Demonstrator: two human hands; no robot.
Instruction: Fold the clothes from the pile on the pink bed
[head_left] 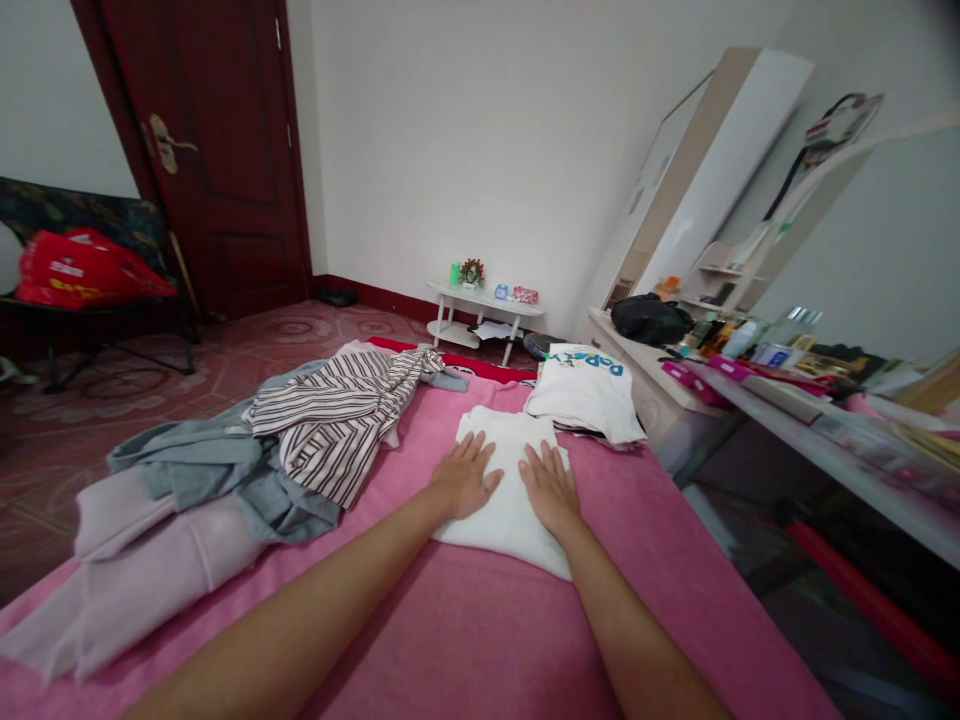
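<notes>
A white folded garment (510, 500) lies flat on the pink bedspread (465, 640). My left hand (465, 478) rests palm down on its left part, fingers spread. On its right part my right hand (549, 486) also lies flat, with the fingers apart. Just beyond, to the right, is a stack of folded clothes (589, 395), the top one white with a coloured print. To the left sits a loose heap: a brown-and-white striped garment (352, 410), a grey garment (202, 450) and a pale pink garment (172, 560).
Along the right stands a dressing table (645, 365) with a black bag (651, 318), bottles and a mirror. A low white table (487, 297) stands by the far wall. At the left, a chair holds a red bag (86, 270) near a dark red door (217, 150).
</notes>
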